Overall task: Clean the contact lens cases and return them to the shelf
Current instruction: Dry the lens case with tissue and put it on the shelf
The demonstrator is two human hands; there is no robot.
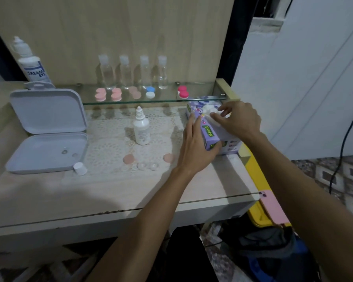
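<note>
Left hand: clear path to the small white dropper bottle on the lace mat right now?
Probably yes. The left hand rests on the tissue box, and the dropper bottle stands upright to its left with only bare lace mat between. It would have to let go of the box first.

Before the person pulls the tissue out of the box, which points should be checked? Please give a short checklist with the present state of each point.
1. Left hand steadies the tissue box: ok, it rests on the box's side.
2. Right hand has hold of the tissue: ok, its fingers pinch the white tissue at the opening.
3. Open lens case is ready on the table: ok, with two pink caps lying off beside it.
4. Small solution bottle stands clear of the hands: ok, upright, its white cap off.
5. Case cups are dry: cannot tell.
</note>
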